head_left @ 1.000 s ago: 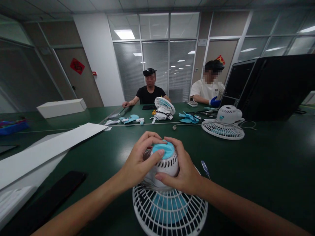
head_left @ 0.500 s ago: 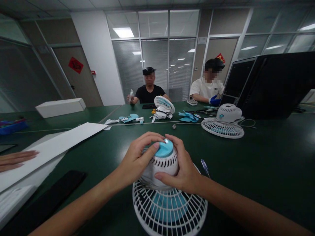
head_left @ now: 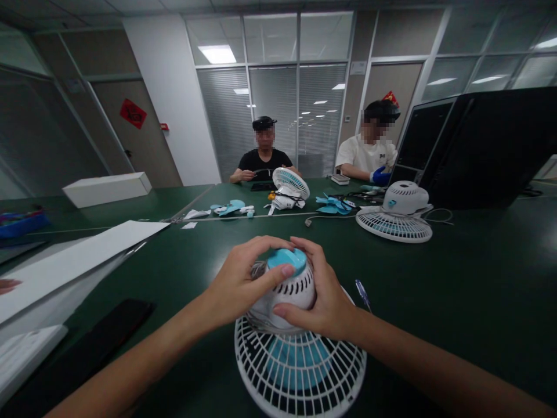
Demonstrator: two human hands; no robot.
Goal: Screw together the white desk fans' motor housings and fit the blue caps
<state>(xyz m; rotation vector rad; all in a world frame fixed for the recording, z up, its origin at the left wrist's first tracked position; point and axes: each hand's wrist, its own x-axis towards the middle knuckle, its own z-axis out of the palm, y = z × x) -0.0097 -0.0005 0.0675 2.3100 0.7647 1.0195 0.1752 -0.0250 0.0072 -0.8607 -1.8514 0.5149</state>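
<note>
A small white fan (head_left: 300, 400) lies face down on the green table in front of me, its round grille spread under its motor housing (head_left: 293, 299). On top of the housing sits a round light-blue cap (head_left: 285, 260). My left hand (head_left: 246, 278) grips the cap, thumb along its front edge and fingers curled over the far side. Around the right side of the housing wraps my right hand (head_left: 324, 290), its fingertips touching near the cap. Blue fan blades (head_left: 298, 360) show through the grille. A screwdriver (head_left: 362, 294) lies just right of the fan.
Another fan (head_left: 394, 223) lies face down at the right, by a large black monitor (head_left: 487, 151). Further back are a tilted fan (head_left: 289, 188) and blue blades (head_left: 333, 204). White boards (head_left: 87, 255) and a black strip (head_left: 108, 331) lie left. Two people sit opposite.
My left thumb has slid down to the cap's front edge, and the cap has turned and shifted slightly left. My right hand stays put. The white board at left has moved left.
</note>
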